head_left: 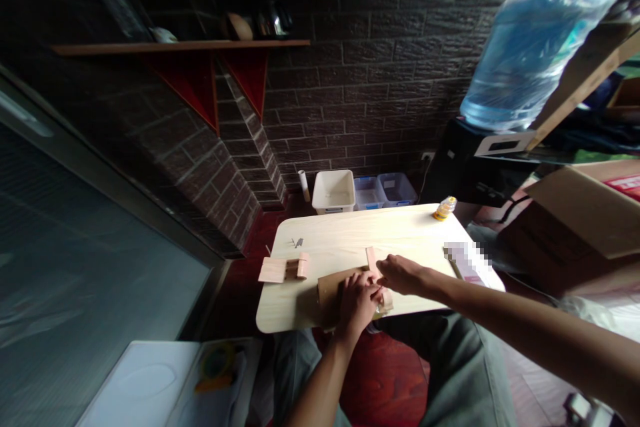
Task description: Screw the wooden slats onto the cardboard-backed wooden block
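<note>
Over the right part of a brown cardboard-like block [329, 290] lies my left hand [359, 297], its fingers bent over pinkish wooden pieces at the block's right end. My right hand [395, 273] is closed just beside it, and whatever its fingers grip is too small to make out. A flat pinkish wooden strip [371, 257] sticks up behind the hands. Below them, a curved light wooden piece [387, 300] shows near the table's front edge. Further left, another wooden assembly [274, 270] rests on the pale table [325, 233].
Small dark screws [299, 243] lie at the table's back left. A yellow-based bottle [444, 209] stands at the back right, near a flat booklet [467, 262]. Behind the table are a white bin [335, 191] and blue bins [369, 192]. A cardboard box [585, 220] sits at the right.
</note>
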A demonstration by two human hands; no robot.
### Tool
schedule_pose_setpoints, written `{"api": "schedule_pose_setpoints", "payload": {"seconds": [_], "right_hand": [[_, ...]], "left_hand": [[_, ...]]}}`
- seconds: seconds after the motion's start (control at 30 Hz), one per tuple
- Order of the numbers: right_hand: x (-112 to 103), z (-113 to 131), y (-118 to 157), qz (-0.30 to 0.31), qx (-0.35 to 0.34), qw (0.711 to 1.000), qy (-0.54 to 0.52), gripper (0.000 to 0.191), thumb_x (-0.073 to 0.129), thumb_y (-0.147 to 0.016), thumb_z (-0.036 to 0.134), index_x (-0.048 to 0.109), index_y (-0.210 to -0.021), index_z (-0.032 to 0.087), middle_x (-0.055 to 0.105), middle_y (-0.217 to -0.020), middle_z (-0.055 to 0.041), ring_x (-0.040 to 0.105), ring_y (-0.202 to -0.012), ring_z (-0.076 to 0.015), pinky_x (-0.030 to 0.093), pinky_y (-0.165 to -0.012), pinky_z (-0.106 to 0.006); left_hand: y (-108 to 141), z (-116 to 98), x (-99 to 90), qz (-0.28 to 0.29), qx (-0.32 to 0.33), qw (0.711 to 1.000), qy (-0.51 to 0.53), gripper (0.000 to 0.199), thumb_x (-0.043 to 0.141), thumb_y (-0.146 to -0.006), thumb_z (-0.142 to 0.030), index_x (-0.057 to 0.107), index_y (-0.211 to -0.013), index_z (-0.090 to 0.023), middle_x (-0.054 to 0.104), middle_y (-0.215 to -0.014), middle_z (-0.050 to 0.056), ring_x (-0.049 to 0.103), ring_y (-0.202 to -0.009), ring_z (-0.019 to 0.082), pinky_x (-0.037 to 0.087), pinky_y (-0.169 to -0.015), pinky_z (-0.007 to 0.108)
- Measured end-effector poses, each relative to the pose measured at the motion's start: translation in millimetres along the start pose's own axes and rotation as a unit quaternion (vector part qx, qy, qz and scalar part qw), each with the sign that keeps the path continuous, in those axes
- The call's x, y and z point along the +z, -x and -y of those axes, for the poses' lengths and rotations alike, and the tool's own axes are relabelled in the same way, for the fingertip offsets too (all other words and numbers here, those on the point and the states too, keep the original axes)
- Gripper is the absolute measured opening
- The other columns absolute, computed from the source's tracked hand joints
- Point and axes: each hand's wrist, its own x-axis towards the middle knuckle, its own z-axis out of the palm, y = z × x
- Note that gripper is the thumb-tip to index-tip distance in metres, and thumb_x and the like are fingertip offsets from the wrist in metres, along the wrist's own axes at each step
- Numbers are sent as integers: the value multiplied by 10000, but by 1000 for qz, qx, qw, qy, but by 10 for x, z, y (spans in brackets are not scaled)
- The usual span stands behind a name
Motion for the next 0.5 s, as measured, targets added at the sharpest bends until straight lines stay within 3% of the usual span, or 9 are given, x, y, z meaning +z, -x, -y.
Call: {"api": "schedule_pose_setpoints", "payload": {"seconds": [0.13, 0.27, 0.5], "right_hand": [[-40, 24, 42, 37, 43, 998, 19, 206, 597, -914, 254, 669, -1017, 90, 739, -873, -145, 707, -759, -222, 432, -573, -248], [-144, 32, 82, 39, 2, 999, 31, 342, 647, -876, 282, 617, -1174, 117, 742, -977, -144, 714, -834, -247, 461, -624, -268], [-131, -39, 72, 49, -39, 996, 56, 159, 541, -931, 159, 657, -1035, 126, 738, -928, -114, 698, -770, -202, 416, -594, -258]], "left_hand": [[-2, -14, -11, 8, -11, 1000, 2, 170, 703, -854, -197, 740, -992, -288, 641, -1201, 44, 563, -1079, 241, 434, -945, 413], [-4, -15, -5, -2, -11, 1000, 1, 168, 709, -853, -206, 738, -991, -298, 650, -1162, 38, 573, -1036, 232, 440, -917, 401], [-2, 19, 7, -2, -1, 1000, 5, 126, 656, -912, -275, 730, -1014, -290, 646, -1152, 45, 559, -1038, 226, 420, -903, 395]]}}
